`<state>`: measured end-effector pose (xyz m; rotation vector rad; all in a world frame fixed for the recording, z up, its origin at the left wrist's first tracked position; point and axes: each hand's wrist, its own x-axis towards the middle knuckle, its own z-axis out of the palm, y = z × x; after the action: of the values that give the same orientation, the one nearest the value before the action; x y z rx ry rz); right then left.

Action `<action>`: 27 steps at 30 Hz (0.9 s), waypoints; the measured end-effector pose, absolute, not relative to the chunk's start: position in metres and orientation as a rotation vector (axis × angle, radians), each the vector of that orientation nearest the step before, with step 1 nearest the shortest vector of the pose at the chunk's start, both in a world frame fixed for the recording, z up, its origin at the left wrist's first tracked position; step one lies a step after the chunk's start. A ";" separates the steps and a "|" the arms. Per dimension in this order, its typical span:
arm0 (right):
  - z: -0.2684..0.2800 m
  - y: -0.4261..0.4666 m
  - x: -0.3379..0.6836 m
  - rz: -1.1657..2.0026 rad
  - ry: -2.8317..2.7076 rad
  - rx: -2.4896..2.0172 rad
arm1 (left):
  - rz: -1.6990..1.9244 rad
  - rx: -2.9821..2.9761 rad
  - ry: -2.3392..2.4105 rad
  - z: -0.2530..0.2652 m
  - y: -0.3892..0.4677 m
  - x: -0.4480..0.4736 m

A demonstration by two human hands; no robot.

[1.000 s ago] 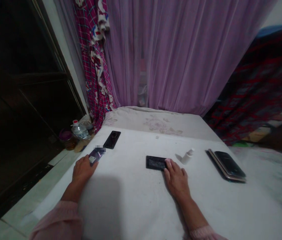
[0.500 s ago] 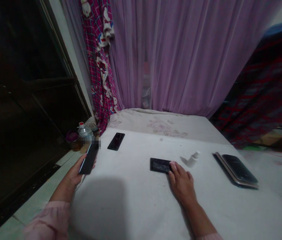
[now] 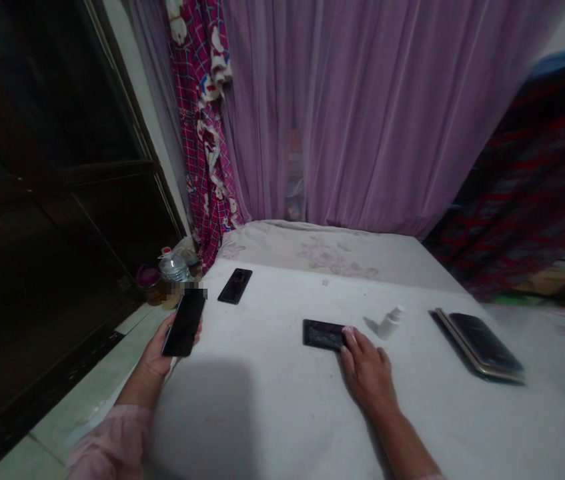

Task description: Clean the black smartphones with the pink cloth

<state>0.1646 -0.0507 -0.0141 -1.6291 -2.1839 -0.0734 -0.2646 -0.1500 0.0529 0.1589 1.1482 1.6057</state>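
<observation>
My left hand (image 3: 162, 347) holds a black smartphone (image 3: 185, 327) at the left edge of the bed, its dark screen facing up and towards me. My right hand (image 3: 369, 373) is closed on the right end of a second dark phone (image 3: 322, 335) lying flat on the white sheet. A small pale pink patch shows at those fingertips; I cannot tell what it is. Farther back on the left lies a third black phone (image 3: 235, 286), its camera side up. Just beyond my right hand stands a small white bottle (image 3: 391, 323).
A stack of dark flat devices (image 3: 479, 345) lies on the right of the sheet (image 3: 282, 413). Purple curtains (image 3: 362, 120) hang behind the bed. On the floor at left are a clear water jug (image 3: 174, 267) and a purple-lidded container (image 3: 149, 283), near a dark door (image 3: 37, 200).
My left hand has tilted its phone so more of the screen faces me, and moved slightly right. My right hand stays on the flat phone. The view has shifted slightly.
</observation>
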 end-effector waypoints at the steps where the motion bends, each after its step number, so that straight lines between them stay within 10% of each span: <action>1: -0.015 -0.051 0.165 -0.073 -2.184 -1.626 | 1.609 0.158 1.128 0.053 -0.150 -0.266; 27: -0.016 -0.049 0.166 -0.066 -2.183 -1.601 | 1.294 0.739 1.912 0.057 -0.129 -0.276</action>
<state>0.1661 -0.0493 -0.0159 -1.6010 -2.1830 -0.0663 -0.2764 -0.1290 0.0574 0.7386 1.9122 1.2945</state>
